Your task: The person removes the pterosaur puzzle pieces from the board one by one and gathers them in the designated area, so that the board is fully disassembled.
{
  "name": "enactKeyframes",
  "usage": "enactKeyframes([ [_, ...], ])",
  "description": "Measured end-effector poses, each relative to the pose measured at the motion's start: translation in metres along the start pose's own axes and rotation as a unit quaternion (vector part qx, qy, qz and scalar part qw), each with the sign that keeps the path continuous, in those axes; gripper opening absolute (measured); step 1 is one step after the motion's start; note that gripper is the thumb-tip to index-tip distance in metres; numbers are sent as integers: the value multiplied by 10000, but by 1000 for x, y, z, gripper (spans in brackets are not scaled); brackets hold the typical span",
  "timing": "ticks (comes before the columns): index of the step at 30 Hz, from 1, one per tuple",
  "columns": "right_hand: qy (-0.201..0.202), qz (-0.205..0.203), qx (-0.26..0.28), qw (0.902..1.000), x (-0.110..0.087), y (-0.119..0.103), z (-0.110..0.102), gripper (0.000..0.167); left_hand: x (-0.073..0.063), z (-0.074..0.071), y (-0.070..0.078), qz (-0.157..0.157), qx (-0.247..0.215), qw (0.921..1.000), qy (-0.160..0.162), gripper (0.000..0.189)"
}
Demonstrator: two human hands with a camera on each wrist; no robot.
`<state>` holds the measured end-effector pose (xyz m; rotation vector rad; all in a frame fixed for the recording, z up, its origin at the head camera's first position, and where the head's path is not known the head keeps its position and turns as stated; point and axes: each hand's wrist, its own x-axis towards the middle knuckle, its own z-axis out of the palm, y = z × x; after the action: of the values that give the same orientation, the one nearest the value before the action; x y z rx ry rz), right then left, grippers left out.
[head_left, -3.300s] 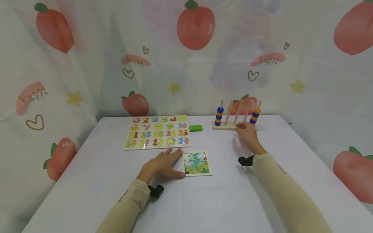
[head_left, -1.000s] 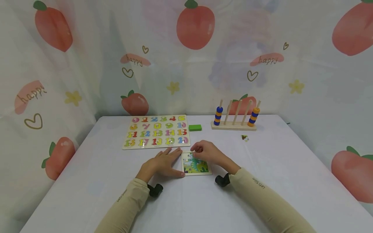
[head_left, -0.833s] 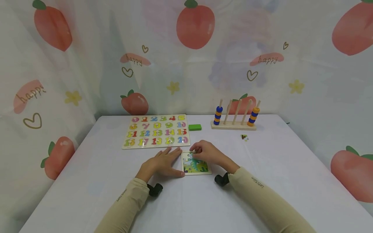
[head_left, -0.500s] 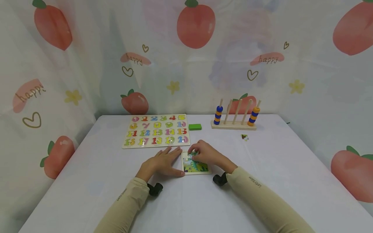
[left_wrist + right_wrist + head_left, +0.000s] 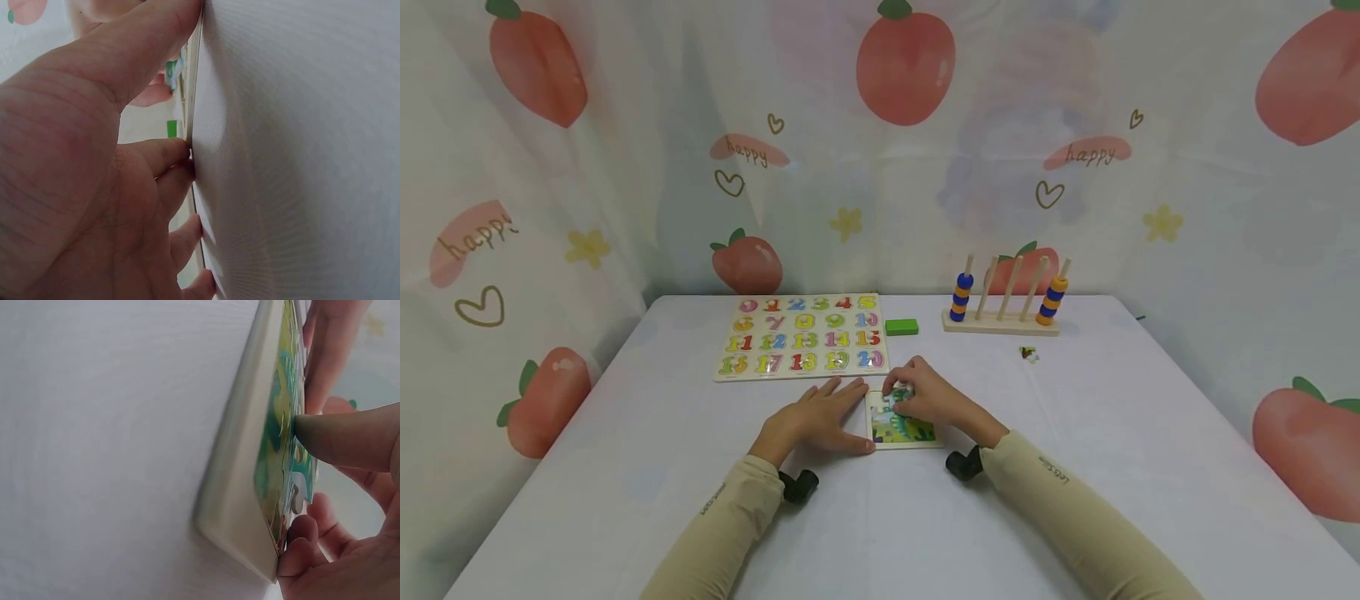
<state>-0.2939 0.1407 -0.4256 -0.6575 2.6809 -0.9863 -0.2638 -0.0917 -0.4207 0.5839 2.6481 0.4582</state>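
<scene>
A small square dinosaur jigsaw puzzle (image 5: 898, 429) in a pale wooden frame lies flat on the white table. My left hand (image 5: 816, 423) rests beside it with fingers spread, thumb and fingertips at the frame's left edge. Over the puzzle's upper part, my right hand (image 5: 929, 393) pinches a teal and white puzzle piece (image 5: 302, 480) between thumb and fingers. In the right wrist view that piece stands tilted up from the puzzle's surface. A loose puzzle piece (image 5: 1029, 355) lies on the table to the right.
A number board (image 5: 801, 373) lies at the back left, with a green block (image 5: 902, 327) beside it. The bead rack (image 5: 1000, 327) stands at the back right, its outer pegs carrying blue and orange rings. A patterned cloth (image 5: 880, 192) hangs behind the table.
My right hand moved from the bead rack to the puzzle, leaving a loose piece on the table near the rack. Lately it shifted slightly left and tilted a piece up. My left hand stayed put.
</scene>
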Motion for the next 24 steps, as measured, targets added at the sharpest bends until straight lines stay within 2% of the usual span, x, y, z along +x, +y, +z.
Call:
enactKeyframes([
  [7, 232, -97, -69, 9997, -2, 3, -1, 20, 0, 0, -1, -22, -34, 10000, -5, 101],
  [12, 474, 9, 177, 9987, -4, 3, -2, 21, 1, 1, -2, -5, -16, 10000, -11, 101],
  [17, 436, 133, 310, 9985, -5, 3, -4, 15, 1, 1, -2, 32, 4, 10000, -31, 101],
  [24, 502, 122, 346, 9981, -8, 6, -5, 19, 1, 2, -2, 11, -6, 10000, -30, 101],
])
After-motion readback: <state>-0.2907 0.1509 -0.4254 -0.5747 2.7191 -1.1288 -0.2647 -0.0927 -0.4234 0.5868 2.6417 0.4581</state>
